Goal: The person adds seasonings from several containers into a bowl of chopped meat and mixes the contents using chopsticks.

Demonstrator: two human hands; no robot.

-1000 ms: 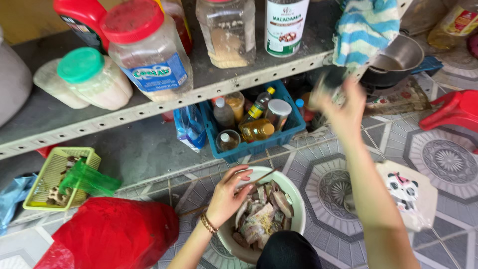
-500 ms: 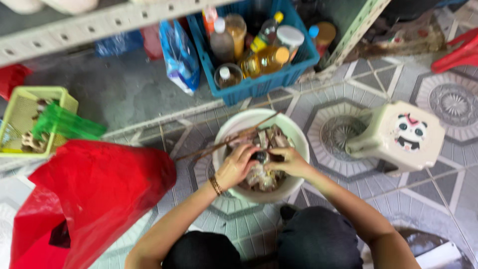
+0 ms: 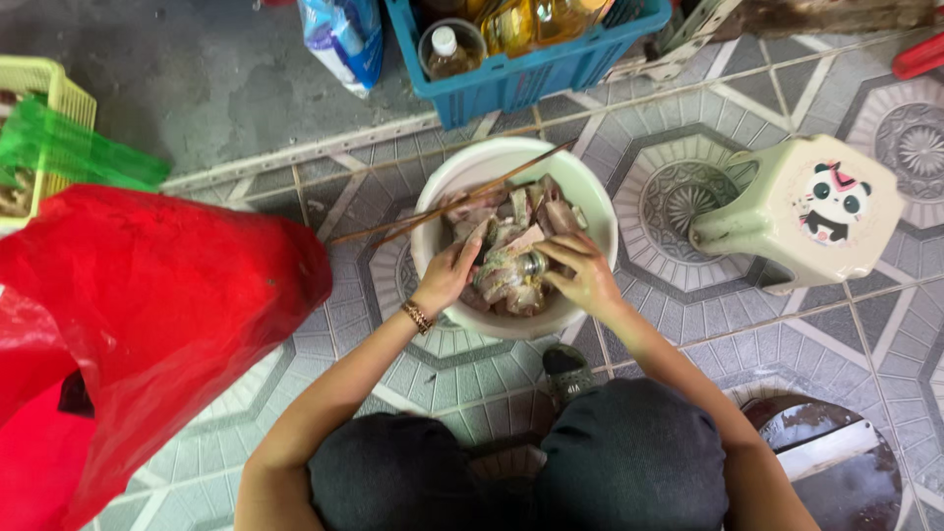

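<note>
Head view: left hand (image 3: 454, 270), right hand (image 3: 587, 270) in meat bowl (image 3: 590, 211).

a white bowl (image 3: 433, 211) of pale pink-grey meat pieces (image 3: 511, 280) was seen on grey geometric-patterned floor tiles (image 3: 678, 187). a red plastic bag (image 3: 147, 315) was noted left, a blue crate (image 3: 536, 74) far, a cream panda-printed stool (image 3: 796, 211) right.
</note>
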